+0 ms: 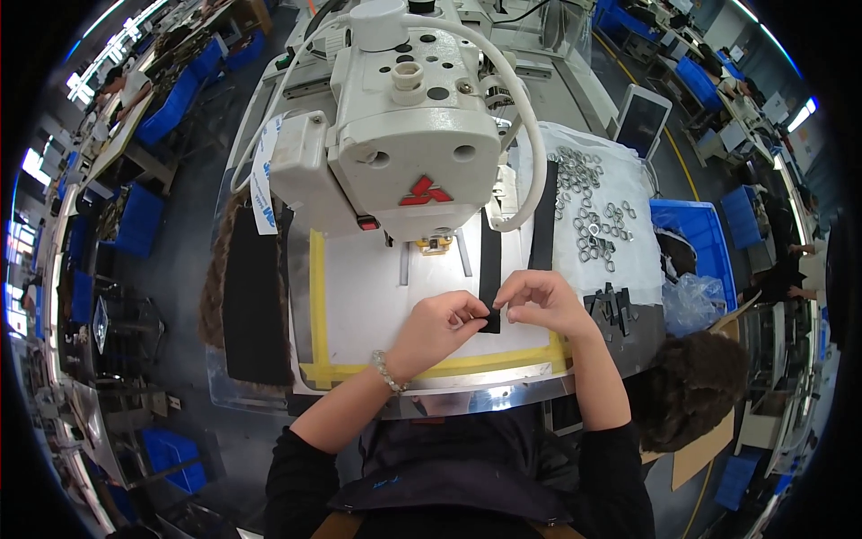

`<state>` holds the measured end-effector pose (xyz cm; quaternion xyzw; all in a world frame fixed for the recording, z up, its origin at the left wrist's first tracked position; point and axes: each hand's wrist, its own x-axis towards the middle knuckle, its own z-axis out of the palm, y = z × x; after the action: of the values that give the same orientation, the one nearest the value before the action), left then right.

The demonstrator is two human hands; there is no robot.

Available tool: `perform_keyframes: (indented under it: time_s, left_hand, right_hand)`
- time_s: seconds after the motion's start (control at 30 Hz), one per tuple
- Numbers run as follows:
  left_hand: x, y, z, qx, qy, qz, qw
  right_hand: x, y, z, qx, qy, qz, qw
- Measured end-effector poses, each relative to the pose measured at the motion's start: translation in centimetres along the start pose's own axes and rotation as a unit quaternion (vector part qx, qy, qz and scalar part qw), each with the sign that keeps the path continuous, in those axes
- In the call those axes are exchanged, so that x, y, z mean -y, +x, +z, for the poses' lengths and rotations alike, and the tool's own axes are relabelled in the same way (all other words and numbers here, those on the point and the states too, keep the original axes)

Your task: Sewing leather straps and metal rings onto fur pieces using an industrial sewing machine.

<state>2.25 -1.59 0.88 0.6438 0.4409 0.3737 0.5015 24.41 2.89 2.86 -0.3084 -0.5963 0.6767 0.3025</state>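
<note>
My left hand (446,325) has its fingers pinched together at the left edge of a black strip (489,260), close to its near end. Across the strip, my right hand (543,304) curls its thumb and forefinger together by the right edge. Whatever is between the fingertips of either hand is too small to make out. The strip lies lengthwise on a white work plate (359,296) edged with yellow tape. Just beyond my hands stands a large white sewing machine head (413,135), its brass-coloured foot (435,245) above the plate.
Right of the plate are another black strip (544,216), metal rings (593,229) on white cloth and small black pieces (613,308). A blue bin (700,213) and brown fur (700,386) are farther right. Black fur-backed panels (256,310) lie at left.
</note>
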Motion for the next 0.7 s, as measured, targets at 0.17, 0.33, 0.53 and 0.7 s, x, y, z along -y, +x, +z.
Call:
perform_keyframes:
  time_s: [0.17, 0.33, 0.53, 0.7]
  left_hand:
    - [0.3, 0.4, 0.3, -0.03, 0.055, 0.088, 0.994]
    - [0.6, 0.7, 0.2, -0.061, -0.019, 0.027, 0.998]
    - [0.6, 0.4, 0.6, -0.081, -0.113, 0.027, 0.99]
    - [0.0, 0.3, 0.7, -0.074, -0.079, 0.048, 0.993]
  right_hand:
    - [-0.2, 0.1, -0.4, 0.13, -0.04, -0.115, 0.984]
    - [0.6, 0.0, 0.2, 0.177, -0.087, -0.069, 0.978]
    - [0.8, -0.1, 0.5, 0.103, -0.085, 0.015, 0.991]
    - [0.0, 0.1, 0.4, -0.092, -0.181, -0.099, 0.974]
